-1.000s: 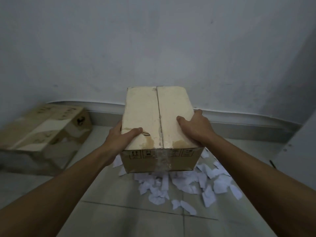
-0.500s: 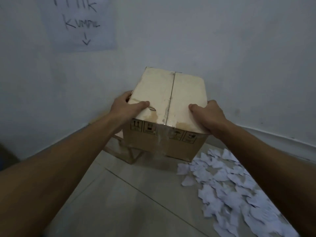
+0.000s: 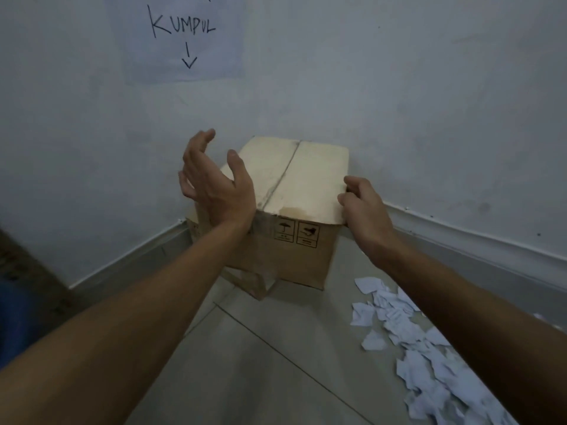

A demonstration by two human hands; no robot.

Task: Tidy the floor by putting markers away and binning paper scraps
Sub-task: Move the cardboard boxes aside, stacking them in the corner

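Standing in the corner of the floor (image 3: 260,378), the closed cardboard box (image 3: 303,179) sat below a wall sign (image 3: 184,26) reading KUMPUL with a down arrow. The left hand (image 3: 214,185) hovered at its left edge, fingers spread wide, holding nothing. The right hand (image 3: 365,213) gripped the box's top right edge, fingers curled over it. Torn paper scraps (image 3: 423,357) lay scattered on the floor to the right, near the box.

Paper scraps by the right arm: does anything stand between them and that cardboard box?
Only bare floor tiles lie between the paper scraps and the cardboard box. The box's top flaps are closed, though.
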